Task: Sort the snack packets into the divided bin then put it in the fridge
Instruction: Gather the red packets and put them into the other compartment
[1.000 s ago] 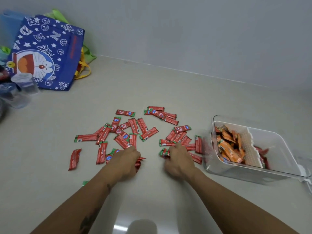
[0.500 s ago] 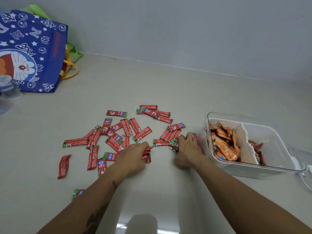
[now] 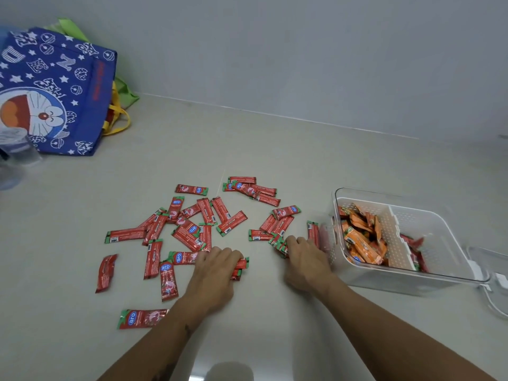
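Note:
Several red snack packets (image 3: 189, 232) lie scattered over the pale counter. My left hand (image 3: 214, 273) rests on the counter, closed on a small bunch of red packets (image 3: 241, 266) that stick out past its fingers. My right hand (image 3: 303, 259) is closed on another bunch of red packets (image 3: 280, 243), just left of the clear divided bin (image 3: 450, 259). The bin's left compartment holds orange packets (image 3: 362, 237). A few red packets (image 3: 415, 247) lie in its right compartment.
A blue cartoon-print bag (image 3: 55, 92) with green and yellow fabric behind it stands at the back left by the wall. Clear plastic cups (image 3: 16, 158) sit at the far left edge. The bin's clear lid (image 3: 492, 284) lies to its right.
Both hands have slid right across the counter, gathering red packets. My right hand now sits close to the bin's left wall. The camera has shifted slightly.

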The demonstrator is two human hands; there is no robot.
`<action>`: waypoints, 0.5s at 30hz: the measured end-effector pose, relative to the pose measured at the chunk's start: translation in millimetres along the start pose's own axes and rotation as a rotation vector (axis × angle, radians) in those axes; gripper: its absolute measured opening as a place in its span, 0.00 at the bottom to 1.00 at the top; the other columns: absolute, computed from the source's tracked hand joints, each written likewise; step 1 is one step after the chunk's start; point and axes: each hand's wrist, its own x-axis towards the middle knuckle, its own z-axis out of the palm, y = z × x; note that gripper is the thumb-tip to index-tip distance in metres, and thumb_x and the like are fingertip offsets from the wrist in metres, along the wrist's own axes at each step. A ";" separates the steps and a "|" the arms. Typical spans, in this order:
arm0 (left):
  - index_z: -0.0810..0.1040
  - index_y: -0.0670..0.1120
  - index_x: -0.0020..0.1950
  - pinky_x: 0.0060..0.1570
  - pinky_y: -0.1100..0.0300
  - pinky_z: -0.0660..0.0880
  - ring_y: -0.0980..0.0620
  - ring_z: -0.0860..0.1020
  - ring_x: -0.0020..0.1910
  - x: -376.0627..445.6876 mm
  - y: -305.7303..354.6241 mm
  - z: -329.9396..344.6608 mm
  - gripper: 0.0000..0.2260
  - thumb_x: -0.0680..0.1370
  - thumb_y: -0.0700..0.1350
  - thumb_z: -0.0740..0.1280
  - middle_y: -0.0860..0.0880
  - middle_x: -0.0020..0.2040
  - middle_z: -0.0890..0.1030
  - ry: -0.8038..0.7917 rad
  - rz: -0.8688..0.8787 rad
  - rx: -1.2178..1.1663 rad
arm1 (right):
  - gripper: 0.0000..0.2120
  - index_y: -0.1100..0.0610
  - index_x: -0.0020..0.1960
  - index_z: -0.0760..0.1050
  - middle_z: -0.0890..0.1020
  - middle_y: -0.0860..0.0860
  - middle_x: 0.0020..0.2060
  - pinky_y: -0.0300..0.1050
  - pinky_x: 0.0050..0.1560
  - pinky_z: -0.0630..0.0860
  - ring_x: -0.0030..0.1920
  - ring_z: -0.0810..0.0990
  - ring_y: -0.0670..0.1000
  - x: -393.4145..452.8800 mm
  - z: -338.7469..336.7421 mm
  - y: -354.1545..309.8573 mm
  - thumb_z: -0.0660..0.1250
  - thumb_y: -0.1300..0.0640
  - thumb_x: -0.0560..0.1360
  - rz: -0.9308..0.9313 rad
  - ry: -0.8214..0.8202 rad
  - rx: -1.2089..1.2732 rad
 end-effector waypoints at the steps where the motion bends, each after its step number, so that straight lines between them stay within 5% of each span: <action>1: 0.68 0.55 0.64 0.59 0.54 0.60 0.51 0.68 0.58 -3.6 1.3 0.1 0.18 0.77 0.40 0.61 0.55 0.57 0.73 0.011 -0.002 0.014 | 0.20 0.54 0.64 0.65 0.74 0.53 0.59 0.49 0.51 0.73 0.59 0.73 0.55 -2.7 -0.6 -1.7 0.64 0.55 0.73 -0.003 -0.006 -0.007; 6: 0.68 0.55 0.62 0.61 0.54 0.59 0.52 0.70 0.55 -18.7 13.9 -8.8 0.17 0.75 0.40 0.59 0.55 0.54 0.72 0.061 0.006 -0.029 | 0.13 0.53 0.58 0.68 0.78 0.53 0.55 0.48 0.45 0.70 0.53 0.76 0.55 -26.9 -2.8 -12.9 0.61 0.51 0.75 -0.089 0.010 0.030; 10: 0.71 0.51 0.56 0.45 0.56 0.66 0.49 0.72 0.45 -21.8 28.7 -24.2 0.15 0.71 0.40 0.61 0.52 0.47 0.71 0.179 0.070 -0.087 | 0.08 0.52 0.49 0.65 0.77 0.51 0.46 0.48 0.40 0.71 0.43 0.71 0.52 -50.9 -23.3 -24.4 0.62 0.50 0.74 -0.147 0.158 0.159; 15: 0.69 0.50 0.62 0.44 0.56 0.74 0.51 0.72 0.47 -23.1 53.5 -46.9 0.17 0.73 0.42 0.63 0.52 0.52 0.73 0.279 0.082 -0.195 | 0.08 0.50 0.49 0.66 0.77 0.47 0.42 0.51 0.46 0.75 0.44 0.77 0.52 -79.0 -73.3 -14.1 0.62 0.50 0.73 -0.199 0.251 0.271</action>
